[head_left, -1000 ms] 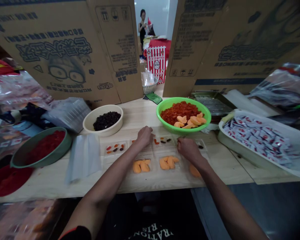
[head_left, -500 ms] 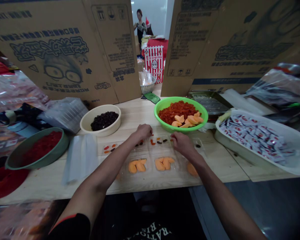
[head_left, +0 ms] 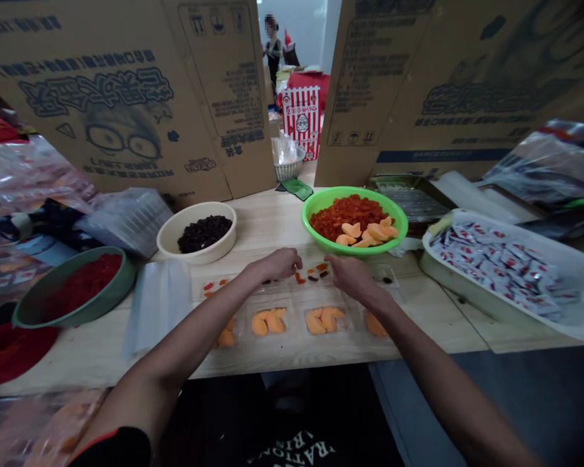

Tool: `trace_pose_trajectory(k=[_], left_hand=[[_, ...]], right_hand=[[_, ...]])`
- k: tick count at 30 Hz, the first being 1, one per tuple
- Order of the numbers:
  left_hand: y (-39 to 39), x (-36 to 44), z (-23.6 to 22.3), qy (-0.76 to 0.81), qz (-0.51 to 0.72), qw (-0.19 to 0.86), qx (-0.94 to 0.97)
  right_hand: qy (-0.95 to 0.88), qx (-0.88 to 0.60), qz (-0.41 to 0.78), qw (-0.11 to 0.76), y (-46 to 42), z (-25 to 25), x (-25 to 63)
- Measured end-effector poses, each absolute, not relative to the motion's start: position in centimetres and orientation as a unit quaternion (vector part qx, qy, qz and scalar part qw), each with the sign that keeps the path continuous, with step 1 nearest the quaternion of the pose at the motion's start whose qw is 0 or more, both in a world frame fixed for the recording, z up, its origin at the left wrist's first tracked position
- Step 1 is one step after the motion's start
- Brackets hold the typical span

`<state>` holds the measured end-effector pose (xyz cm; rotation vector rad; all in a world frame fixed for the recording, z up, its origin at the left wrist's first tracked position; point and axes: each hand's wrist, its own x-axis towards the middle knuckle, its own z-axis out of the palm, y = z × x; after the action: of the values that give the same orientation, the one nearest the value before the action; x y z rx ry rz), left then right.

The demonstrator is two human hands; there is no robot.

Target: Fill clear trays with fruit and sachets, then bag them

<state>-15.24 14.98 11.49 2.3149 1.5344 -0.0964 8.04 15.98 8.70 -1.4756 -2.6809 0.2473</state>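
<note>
A row of clear plastic trays (head_left: 296, 311) lies in front of me, the near compartments holding orange, fortune-cookie-shaped pieces (head_left: 268, 322). Small red, orange and dark dried pieces (head_left: 313, 275) are scattered in the far compartments. Over a middle tray's far half, my left hand (head_left: 283, 263) is closed, fingertips pinched. Facing it from the right, my right hand (head_left: 349, 275) is pinched too, its fingertips close to a reddish piece. Whatever either pinch holds is too small to make out. Just behind my right hand stands a green bowl (head_left: 305, 224) of red-orange dried bits and more orange pieces.
A cream bowl (head_left: 165, 250) of dark dried fruit and a grey-green bowl (head_left: 71, 314) of red pieces are on the left, beside clear plastic sleeves (head_left: 156, 305). A white tub (head_left: 438, 272) of sachets stands right. Cardboard boxes (head_left: 175, 149) wall the back; a person (head_left: 273, 55) is beyond.
My left hand has shifted slightly right and down, and my right hand has drawn slightly left. More of the leftmost tray's orange pieces now shows. The view has moved a little.
</note>
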Motion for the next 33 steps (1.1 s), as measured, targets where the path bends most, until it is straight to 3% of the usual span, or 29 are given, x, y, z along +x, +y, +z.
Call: trace_pose_trajectory(k=[5,15,20,28,33], left_hand=[[15.7,-14.1,10.0,0.518,-0.071,0.177,0.834],[14.4,-15.1,10.1,0.628,0.005,0.178,0.758],[13.7,-13.7,10.3,0.673,0.115,0.180,0.708],[14.7,-8.6,10.1,0.604,0.190,0.337,0.697],[15.2,-8.4,9.7,0.657,0.204,0.256,0.679]], right_hand=[[-0.891,-0.445,0.090,-0.019,15.7,8.8,7.4],[-0.857,-0.496,0.137,-0.004,16.8,7.9,5.2],[-0.837,-0.515,0.174,0.060,17.0,7.3,5.9],[-0.820,-0.492,0.227,0.184,16.0,8.0,7.6],[-0.776,-0.540,0.209,0.251,16.2,9.3,12.9]])
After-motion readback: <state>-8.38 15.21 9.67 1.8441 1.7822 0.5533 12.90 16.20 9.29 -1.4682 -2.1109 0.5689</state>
